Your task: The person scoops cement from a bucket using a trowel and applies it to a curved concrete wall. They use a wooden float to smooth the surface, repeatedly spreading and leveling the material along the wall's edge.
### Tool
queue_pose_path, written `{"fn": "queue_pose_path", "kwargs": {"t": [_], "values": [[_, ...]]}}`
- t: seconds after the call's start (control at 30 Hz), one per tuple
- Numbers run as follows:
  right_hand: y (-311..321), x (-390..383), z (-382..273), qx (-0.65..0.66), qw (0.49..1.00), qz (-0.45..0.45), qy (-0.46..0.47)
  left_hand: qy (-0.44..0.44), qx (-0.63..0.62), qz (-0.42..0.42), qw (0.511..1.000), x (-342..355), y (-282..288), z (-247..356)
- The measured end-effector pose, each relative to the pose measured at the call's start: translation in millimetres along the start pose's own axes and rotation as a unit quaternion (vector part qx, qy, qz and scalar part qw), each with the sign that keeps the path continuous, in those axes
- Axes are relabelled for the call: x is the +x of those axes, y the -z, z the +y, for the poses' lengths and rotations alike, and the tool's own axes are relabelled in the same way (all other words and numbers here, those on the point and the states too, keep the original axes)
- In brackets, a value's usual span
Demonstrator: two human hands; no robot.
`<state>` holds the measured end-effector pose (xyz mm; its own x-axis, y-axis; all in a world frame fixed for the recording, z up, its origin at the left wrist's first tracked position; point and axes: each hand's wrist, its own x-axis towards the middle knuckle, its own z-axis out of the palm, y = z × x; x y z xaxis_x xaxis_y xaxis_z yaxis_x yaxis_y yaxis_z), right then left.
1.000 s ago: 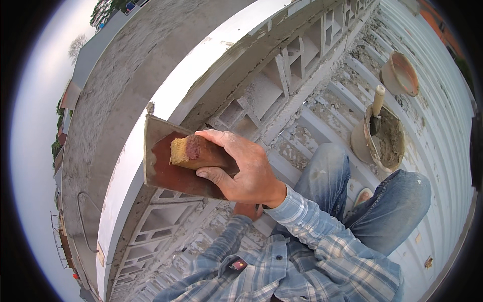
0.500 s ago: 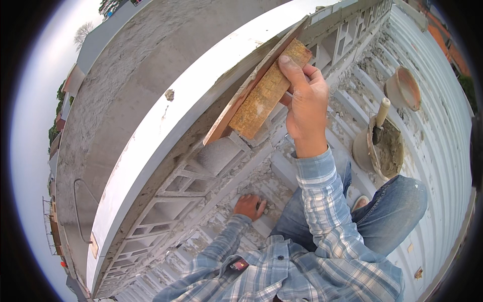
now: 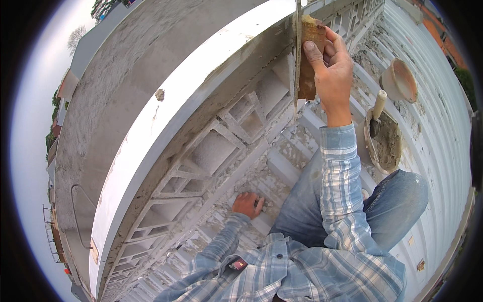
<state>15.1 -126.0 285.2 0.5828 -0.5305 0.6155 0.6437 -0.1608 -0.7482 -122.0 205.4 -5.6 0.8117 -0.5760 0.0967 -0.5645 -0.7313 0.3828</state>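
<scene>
My right hand (image 3: 336,75) is closed on the wooden handle block of a plastering float (image 3: 307,80), thumb on the near face and fingers curled behind. The float's thin flat board stands nearly upright, edge toward me, beside the wall's grey side below its white top. My left hand (image 3: 246,205) is lowered to the rubble-strewn ledge, its fingers curled; a dark spot shows by the thumb, too small to make out. To the right, a bucket (image 3: 358,146) holds grey mortar (image 3: 387,146), with a trowel (image 3: 378,111) stuck in it, handle up.
A white-topped wall (image 3: 136,136) curves along my left, with pierced concrete blocks (image 3: 214,148) below. A second bucket (image 3: 399,81) lies tilted farther off. Corrugated metal roofing (image 3: 437,166) spreads to the right. A bent metal rod (image 3: 75,211) leans beyond the wall.
My right hand has moved right and farther away with the float, turning it from slanted along the wall to nearly upright and edge-on. My left hand has stayed in place.
</scene>
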Motion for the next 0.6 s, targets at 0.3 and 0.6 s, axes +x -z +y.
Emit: {"fn": "queue_pose_path", "kwargs": {"t": [0.3, 0.6], "values": [[-66.6, -98.8, -32.3, -0.03, 0.992, -0.11, 0.061, -0.007, 0.005, 0.005, 1.0, -2.2, 6.1, -0.4], [9.0, -31.1, -41.1, 0.313, 0.925, 0.048, -0.212, 0.011, -0.017, -0.01, 1.0, -6.2, 10.4, 5.5]]}}
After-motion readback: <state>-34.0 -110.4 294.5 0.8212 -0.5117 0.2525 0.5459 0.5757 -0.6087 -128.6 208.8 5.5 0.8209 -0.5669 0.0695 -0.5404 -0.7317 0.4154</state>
